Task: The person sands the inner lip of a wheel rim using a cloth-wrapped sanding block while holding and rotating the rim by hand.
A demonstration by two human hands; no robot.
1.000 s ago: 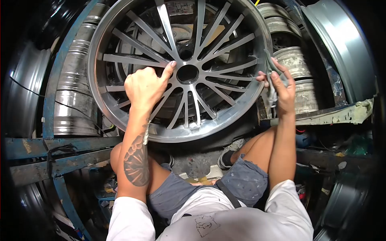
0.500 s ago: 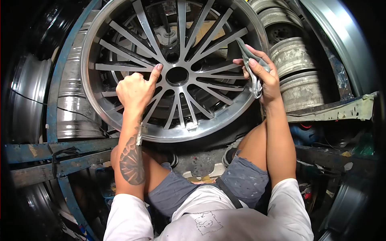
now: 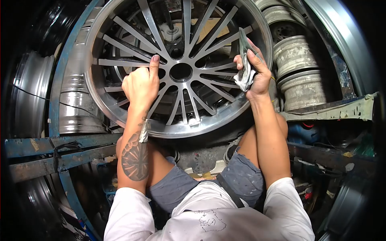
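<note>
A large alloy wheel [image 3: 193, 129] with machined silver spokes and dark gaps lies face up in front of me. My left hand [image 3: 140, 86] is closed over its left spokes, thumb pointing up near the hub. The curled fingers are hidden under the hand, so whether they grip a spoke cannot be told. Over the wheel's right side, my right hand [image 3: 259, 74] is closed on a grey-green rag [image 3: 244, 60], bunched between thumb and fingers. The rag's lower end is whitish, and its pointed upper end stands above the fingers.
Blue metal rack bars [image 3: 66, 68] run along the left, with stacked rims [image 3: 78, 108] inside them. More dull rims [image 3: 299, 54] are stacked at the right. A ledge [image 3: 337, 110] with pale covering juts out at right. My knees are just below the wheel.
My right hand and the rag have moved left and slightly up. My left thumb has shifted up, away from the hub. The whole wheel appears a little higher and further right.
</note>
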